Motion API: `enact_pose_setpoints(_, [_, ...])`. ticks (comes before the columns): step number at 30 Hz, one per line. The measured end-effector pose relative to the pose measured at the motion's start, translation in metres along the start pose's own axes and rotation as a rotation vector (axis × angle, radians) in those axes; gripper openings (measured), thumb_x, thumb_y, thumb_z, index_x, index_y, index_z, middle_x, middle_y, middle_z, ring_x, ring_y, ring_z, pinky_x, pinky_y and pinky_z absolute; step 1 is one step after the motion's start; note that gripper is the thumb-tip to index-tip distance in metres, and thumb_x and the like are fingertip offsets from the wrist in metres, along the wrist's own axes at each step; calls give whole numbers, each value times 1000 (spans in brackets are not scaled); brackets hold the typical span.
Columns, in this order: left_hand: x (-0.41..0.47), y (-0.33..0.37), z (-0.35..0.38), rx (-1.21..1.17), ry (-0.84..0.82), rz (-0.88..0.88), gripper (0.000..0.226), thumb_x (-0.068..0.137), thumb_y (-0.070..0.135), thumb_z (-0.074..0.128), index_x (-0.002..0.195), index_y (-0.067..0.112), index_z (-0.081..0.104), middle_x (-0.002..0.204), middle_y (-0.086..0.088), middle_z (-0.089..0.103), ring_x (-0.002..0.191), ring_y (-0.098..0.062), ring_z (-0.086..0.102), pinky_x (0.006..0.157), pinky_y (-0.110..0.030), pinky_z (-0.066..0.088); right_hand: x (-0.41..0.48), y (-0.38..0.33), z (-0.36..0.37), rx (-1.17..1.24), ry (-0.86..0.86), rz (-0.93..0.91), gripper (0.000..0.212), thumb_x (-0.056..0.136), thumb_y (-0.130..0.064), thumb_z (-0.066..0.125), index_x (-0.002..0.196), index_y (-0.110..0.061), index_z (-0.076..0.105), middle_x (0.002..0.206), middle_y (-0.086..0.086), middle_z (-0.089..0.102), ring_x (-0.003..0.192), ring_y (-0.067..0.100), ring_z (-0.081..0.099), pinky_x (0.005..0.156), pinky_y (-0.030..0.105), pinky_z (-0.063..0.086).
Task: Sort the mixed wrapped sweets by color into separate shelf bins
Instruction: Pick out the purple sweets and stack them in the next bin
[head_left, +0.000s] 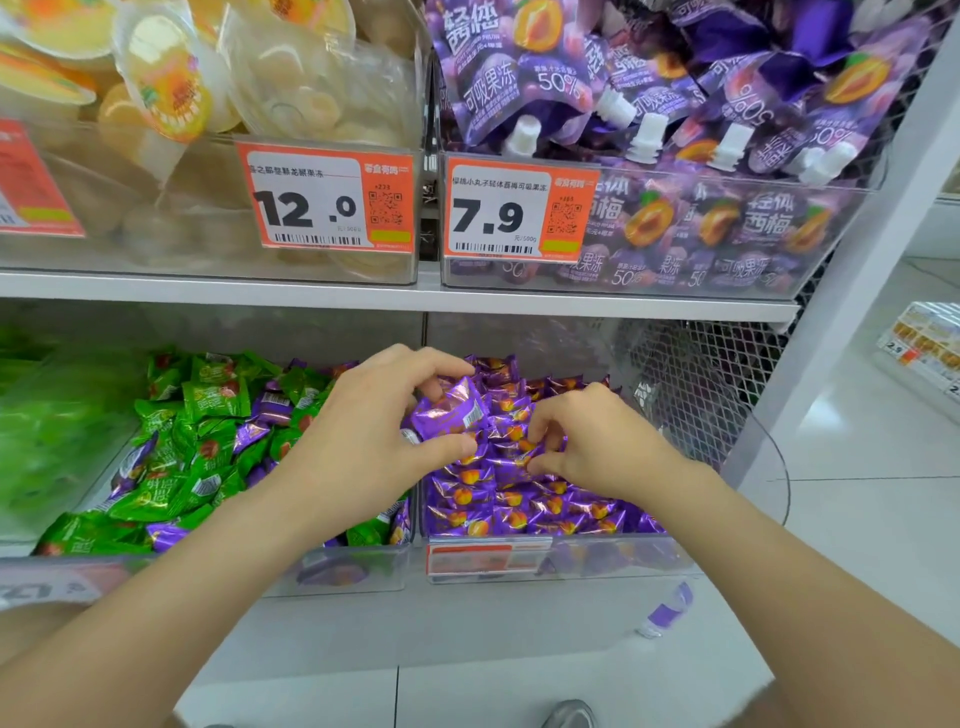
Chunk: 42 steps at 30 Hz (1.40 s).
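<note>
Pinching a purple sweet (451, 410) between thumb and fingers, the left hand (371, 434) hovers over the purple bin (597, 564); the right hand (589, 441) curls into that bin's pile, its hold unclear. Light, crinkly, likely slippery: grip the body.

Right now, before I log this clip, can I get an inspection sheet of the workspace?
Surface: white shelf, clear bins side by side below it.
Job's things: left bin mixes green sweets with purple strays; right bin shows only purple sweets.
Clutter: blurred purple item lies below the right bin.
Hands: left hand grips a purple sweet at the right bin's left edge; right hand has fingers curled into the purple pile, grip unclear.
Cables: nothing seen.
Surroundings: jelly cups and purple pouches above, price tags, wire mesh at right.
</note>
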<state>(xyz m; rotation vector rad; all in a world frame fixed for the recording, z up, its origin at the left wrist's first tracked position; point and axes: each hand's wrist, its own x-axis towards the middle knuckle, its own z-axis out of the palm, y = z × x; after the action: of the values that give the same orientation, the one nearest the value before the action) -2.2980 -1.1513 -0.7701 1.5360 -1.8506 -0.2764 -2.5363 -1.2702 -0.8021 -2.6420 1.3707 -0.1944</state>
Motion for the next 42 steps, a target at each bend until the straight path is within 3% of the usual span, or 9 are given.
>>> enact_pose_setpoints(5, [-1,3,1,23,-66,26,63,72,48,91,131,46,67,102,22,63,100,5,57,82,-11,41,2,-5,-3,-20,-2,140,48,64,-54,95,76,-33,53,82,-3,65,77,19,64,75,41,58])
enact_pose_setpoints(8, [-1,5,1,-34,-60,-2,53,66,46,95,111,44,68,95,24,70,98,6,59,78,-8,42,-3,-8,-9,56,98,80,25,86,-52,79,85,-31,66,74,-4,69,73,19,64,81,42,58])
enact_pose_setpoints(11, [-1,8,0,-60,-35,13,46,62,46,96,97,39,68,93,24,71,95,8,62,76,-3,42,-19,-26,-25,496,236,-31,28,105,-43,57,97,-23,76,75,-1,74,71,18,71,89,42,58])
enact_pose_setpoints(17, [0,13,-2,-39,-1,194,40,67,41,94,101,33,74,97,22,71,95,-1,65,79,-9,43,-35,-46,-39,995,-229,-8,33,105,-33,58,113,-6,75,93,19,78,85,31,77,79,39,64])
enact_pose_setpoints(21, [-1,9,3,-22,-16,148,60,59,47,96,111,37,69,102,26,66,100,6,60,80,-6,42,-35,-39,-41,1166,-217,72,21,96,-1,69,115,-7,76,100,21,77,88,31,75,82,37,61])
enact_pose_setpoints(26, [0,7,8,-27,77,43,51,62,51,95,107,37,74,93,24,68,94,4,62,77,-7,47,-35,-27,-43,943,-86,169,30,86,2,78,111,-14,78,91,9,80,84,25,79,78,24,60])
enact_pose_setpoints(33, [-3,9,14,61,44,90,44,84,40,84,125,41,70,102,25,62,101,7,57,86,-7,40,-35,-13,-40,1022,-26,159,11,91,-12,80,98,-4,79,89,14,78,80,31,77,79,38,64])
enact_pose_setpoints(38, [-2,11,20,85,16,132,47,92,41,74,138,40,63,111,18,60,106,-2,56,92,-22,45,-32,-20,-39,1207,-57,68,39,92,1,75,129,-8,69,107,18,71,87,38,76,82,40,62])
enact_pose_setpoints(42, [-2,13,18,88,47,154,38,92,42,72,130,38,71,110,16,61,103,-5,58,90,-28,50,-32,-24,-38,1234,-123,5,35,94,0,73,128,-9,71,118,20,72,96,38,75,98,50,58])
